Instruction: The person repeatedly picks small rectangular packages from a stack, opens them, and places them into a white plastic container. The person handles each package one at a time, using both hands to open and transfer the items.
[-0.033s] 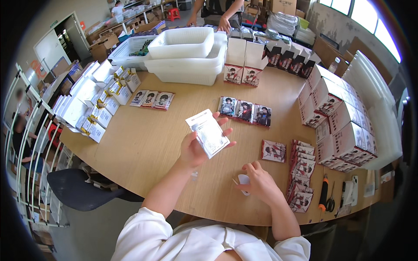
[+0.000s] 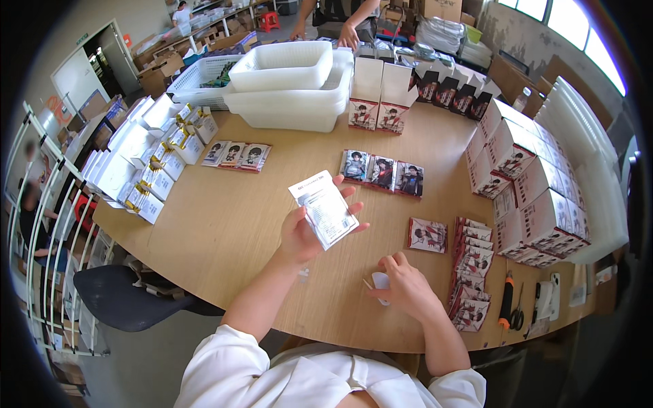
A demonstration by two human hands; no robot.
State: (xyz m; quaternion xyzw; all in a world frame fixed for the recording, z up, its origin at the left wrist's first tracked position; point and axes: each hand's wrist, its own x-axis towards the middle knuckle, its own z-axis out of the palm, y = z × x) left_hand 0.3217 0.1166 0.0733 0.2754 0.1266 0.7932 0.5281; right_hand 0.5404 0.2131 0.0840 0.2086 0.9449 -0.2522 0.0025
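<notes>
White flat packet, dark fine print, tilted, held by left fingers; right fingers bent, grip unclear.

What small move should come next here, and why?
Probably lifting the small white item with the right hand: its fingers are at it, by the table, while the left hand holds the printed white piece up.

We see open tabletop outside our left hand, while stacked boxes block the right and white tubs the back.
</notes>
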